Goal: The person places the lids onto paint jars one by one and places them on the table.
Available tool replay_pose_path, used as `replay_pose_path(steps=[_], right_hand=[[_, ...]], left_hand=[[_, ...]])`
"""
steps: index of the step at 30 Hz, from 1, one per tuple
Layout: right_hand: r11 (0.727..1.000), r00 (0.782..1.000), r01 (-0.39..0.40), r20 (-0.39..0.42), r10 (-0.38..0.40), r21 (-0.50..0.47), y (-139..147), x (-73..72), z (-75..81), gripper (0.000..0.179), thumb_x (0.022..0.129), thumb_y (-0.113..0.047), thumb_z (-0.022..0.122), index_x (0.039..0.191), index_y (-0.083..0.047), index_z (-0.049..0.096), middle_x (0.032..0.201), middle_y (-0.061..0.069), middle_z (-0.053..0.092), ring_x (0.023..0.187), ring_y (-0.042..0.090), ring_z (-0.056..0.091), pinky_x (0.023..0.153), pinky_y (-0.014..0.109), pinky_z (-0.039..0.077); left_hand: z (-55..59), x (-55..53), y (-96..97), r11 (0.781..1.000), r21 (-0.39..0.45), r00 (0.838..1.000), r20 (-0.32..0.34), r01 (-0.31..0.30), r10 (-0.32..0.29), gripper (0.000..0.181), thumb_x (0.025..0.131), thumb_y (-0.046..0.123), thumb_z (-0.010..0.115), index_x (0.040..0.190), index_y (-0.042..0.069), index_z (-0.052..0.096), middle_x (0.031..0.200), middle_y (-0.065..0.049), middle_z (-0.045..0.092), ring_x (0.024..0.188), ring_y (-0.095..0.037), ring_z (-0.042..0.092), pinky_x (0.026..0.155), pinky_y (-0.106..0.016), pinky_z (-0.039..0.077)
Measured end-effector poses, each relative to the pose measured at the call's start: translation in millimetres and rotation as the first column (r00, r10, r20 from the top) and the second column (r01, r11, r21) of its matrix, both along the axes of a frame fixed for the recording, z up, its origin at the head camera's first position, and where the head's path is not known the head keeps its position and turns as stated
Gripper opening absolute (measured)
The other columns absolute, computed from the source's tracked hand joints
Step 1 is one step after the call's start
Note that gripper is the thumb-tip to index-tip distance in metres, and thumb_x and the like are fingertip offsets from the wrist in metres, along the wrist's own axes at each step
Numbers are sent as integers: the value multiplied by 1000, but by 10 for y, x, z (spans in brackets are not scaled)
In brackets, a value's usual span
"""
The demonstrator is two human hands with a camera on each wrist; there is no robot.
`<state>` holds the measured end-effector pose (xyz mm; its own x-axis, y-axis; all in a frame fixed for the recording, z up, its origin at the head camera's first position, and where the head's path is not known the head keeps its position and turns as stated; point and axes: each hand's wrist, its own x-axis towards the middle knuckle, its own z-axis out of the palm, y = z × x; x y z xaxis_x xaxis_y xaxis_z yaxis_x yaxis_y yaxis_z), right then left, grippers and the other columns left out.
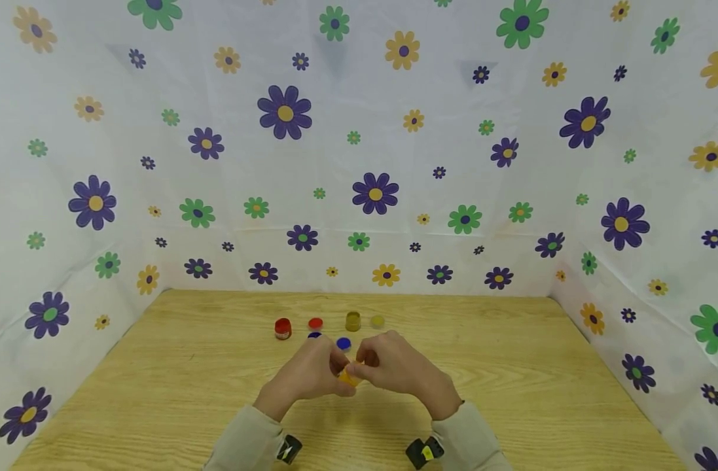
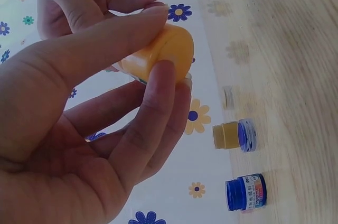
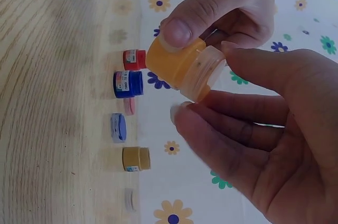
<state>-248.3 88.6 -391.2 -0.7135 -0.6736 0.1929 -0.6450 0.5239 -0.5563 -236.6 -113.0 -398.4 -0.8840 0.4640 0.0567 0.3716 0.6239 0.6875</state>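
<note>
A small orange paint jar [image 3: 171, 64] is tilted on its side above the table, in the middle of the head view. My left hand [image 1: 311, 371] grips its body, thumb on one side and fingers on the other. At the jar's other end sits a clear whitish lid [image 3: 203, 75]. My right hand [image 1: 402, 367] pinches this lid between thumb and fingertips. In the left wrist view, the orange jar's base [image 2: 182, 52] faces the camera, and the lid end is largely hidden behind my left hand.
Beyond my hands on the wooden table [image 1: 188, 392] stand a red jar [image 1: 283, 329], a blue jar [image 3: 128, 84] and an ochre jar [image 1: 353, 321]. Near them lie a red lid [image 1: 315, 323], a blue lid [image 1: 343, 343] and a yellowish lid [image 1: 377, 321]. Flowered cloth [image 1: 335, 163] surrounds the table.
</note>
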Motion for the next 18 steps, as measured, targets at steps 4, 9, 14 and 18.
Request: replay_pose_path(steps=[4,9,14,18], right_hand=[[999,999,37,-16,-37,19,-12,-6,-30,29,99,-30,70,83,-6,73,67,1,68,54,-1,46,51,16,41],[997,998,60,-33,-59,41,-19,-19,-62,36,101,-36,65,80,-7,74,66,0,68,52,0,47,50,17,40],[998,997,42,-64,-44,-36,1,-36,-51,26,104,-27,62,96,-6,76,88,4,76,74,10,66,67,19,54],[992,997,-15,-77,6,-123,48,-44,-18,11,100,-13,67,105,-5,74,102,8,76,91,20,73,77,20,58]], left_hand=[[-1,14,2,1000,-5,1000,-12,9,-9,13,73,10,91,74,11,77,59,8,54,59,-8,42,52,-21,33],[0,22,-2,1000,-5,1000,-16,23,-23,15,73,9,91,72,11,76,59,8,56,58,-7,42,52,-20,34],[-1,9,-15,1000,-7,1000,-15,8,-9,14,73,10,92,79,8,79,67,6,68,62,-8,53,57,-23,45],[-2,-6,-36,1000,-13,1000,-16,3,-4,15,74,10,92,83,7,80,73,3,74,67,-10,63,62,-26,53]])
